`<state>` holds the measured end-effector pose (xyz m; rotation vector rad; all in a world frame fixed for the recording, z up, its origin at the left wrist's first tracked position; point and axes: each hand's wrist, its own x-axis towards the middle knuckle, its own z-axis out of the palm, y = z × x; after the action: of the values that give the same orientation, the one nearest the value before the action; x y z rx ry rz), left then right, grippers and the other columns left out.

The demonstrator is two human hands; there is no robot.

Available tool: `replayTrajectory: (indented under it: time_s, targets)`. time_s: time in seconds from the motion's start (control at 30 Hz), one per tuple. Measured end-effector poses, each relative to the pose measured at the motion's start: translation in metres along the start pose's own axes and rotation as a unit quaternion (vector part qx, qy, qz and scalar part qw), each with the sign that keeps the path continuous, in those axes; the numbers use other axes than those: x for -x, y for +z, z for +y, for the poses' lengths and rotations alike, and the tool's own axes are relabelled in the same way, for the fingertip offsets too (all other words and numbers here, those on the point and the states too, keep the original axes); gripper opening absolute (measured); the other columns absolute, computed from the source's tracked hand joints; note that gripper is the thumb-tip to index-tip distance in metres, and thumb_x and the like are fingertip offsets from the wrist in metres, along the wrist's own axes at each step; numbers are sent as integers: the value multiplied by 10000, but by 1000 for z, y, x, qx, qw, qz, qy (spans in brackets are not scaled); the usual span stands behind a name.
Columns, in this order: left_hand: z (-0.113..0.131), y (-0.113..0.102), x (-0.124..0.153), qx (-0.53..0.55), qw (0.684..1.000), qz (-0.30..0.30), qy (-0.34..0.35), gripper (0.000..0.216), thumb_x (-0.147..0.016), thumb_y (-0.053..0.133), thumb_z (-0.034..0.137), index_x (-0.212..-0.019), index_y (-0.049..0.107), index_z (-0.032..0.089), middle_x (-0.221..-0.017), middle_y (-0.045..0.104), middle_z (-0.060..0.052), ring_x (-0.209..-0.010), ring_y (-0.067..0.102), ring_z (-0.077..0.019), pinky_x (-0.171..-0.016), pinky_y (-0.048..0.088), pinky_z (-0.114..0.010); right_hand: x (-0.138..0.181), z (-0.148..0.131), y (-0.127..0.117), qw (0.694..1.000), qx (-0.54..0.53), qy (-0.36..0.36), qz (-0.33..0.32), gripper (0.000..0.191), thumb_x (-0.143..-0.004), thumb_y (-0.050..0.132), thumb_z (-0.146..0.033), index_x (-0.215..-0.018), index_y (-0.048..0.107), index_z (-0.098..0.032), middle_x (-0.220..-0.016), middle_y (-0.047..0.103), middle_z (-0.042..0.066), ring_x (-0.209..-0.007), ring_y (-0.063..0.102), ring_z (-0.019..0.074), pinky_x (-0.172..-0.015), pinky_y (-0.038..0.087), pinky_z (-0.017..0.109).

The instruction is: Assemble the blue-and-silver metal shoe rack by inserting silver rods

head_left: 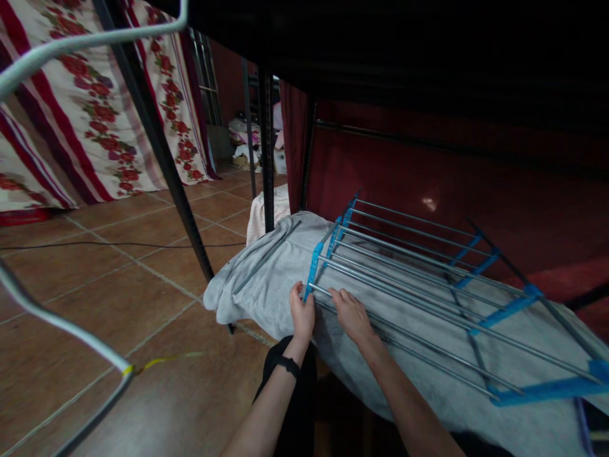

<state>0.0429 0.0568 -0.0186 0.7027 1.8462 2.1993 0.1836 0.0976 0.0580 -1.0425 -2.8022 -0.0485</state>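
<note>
A drying rack (428, 266) of grey metal rods and blue plastic bars lies flat on a grey towel (266, 279) spread over a low surface. My left hand (301, 312) is closed on the near end of the blue end bar at the rack's left corner; a black band is on that wrist. My right hand (351, 312) rests on the nearest rods just right of it, fingers curled over a rod.
A black metal frame post (267, 146) stands behind the towel, a slanted black leg (166, 165) to its left. A floral striped cloth (95, 108) hangs at the left. White tubing (57, 317) crosses the near left over brown floor tiles.
</note>
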Motion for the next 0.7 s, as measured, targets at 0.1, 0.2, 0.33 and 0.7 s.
replayTrajectory:
  time_s: [0.1,0.2,0.33,0.7]
  targets:
    - [3,8,-12,-32,998,-33,51,437,-801,627,175,-1233,568,191,-1283,607,-131,-1248,546,-255,-1109,373,-427,-2,1,-4,1000,8,3,3,465,-1000,291,-170,-1424,455,-267,-1196,632,83,-1104,592,189,-916,430,289]
    - [7,13,-21,-34,995,-72,64,396,-832,590,183,-1228,588,197,-1259,643,-123,-1203,585,-257,-1071,411,-417,-4,3,-8,1000,14,4,4,467,-1003,284,-180,-1431,452,-265,-1191,631,87,-1091,595,193,-903,436,295]
    - [9,14,-28,-36,991,-115,64,241,-862,548,198,-1083,643,193,-1073,705,-101,-1054,641,-254,-966,475,-403,-5,5,-13,1000,18,4,2,481,-998,288,-173,-1445,441,-267,-1177,629,88,-1082,596,192,-891,441,294]
    - [4,19,-28,-24,991,-102,77,145,-854,533,180,-961,627,209,-979,676,-81,-1000,623,-239,-950,472,-391,-4,9,-23,1000,20,-10,8,507,-994,271,-153,-1469,412,-257,-1165,631,89,-1084,604,197,-904,452,295]
